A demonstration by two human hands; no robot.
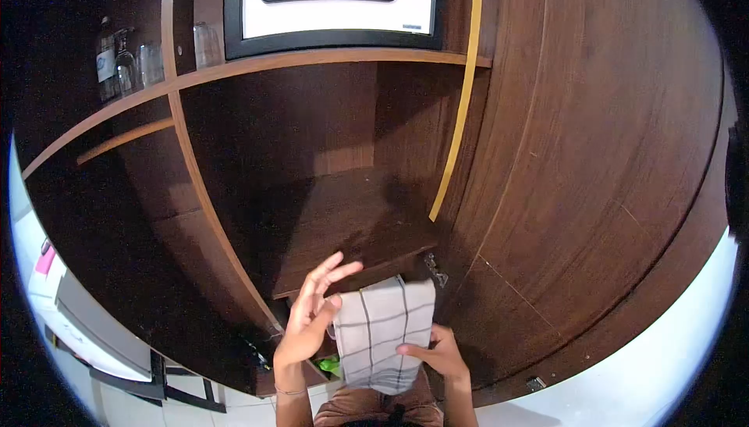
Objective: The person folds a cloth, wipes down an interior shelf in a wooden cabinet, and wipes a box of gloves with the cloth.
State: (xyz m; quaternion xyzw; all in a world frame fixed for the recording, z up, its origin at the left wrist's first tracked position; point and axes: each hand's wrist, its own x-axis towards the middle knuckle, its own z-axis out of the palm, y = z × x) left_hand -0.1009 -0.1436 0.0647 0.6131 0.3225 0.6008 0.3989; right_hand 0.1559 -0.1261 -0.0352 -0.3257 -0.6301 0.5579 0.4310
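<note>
A folded white cloth with dark checked lines [382,333] hangs in front of the body, below the shelf of a dark wooden cabinet [351,216]. My right hand [441,355] grips its right side, thumb on the front and fingers behind. At the upper left edge of the cloth is my left hand [312,318], fingers spread and raised, with the thumb against or very near the cloth's corner. Part of a bright green thing [331,365] shows below my left hand, beside the cloth.
A safe with a keypad [331,5] sits above the shelf. Glasses [148,64] and a bottle [106,60] stand in the upper left compartment. An open wooden door [608,177] fills the right. A white appliance [101,333] is at lower left.
</note>
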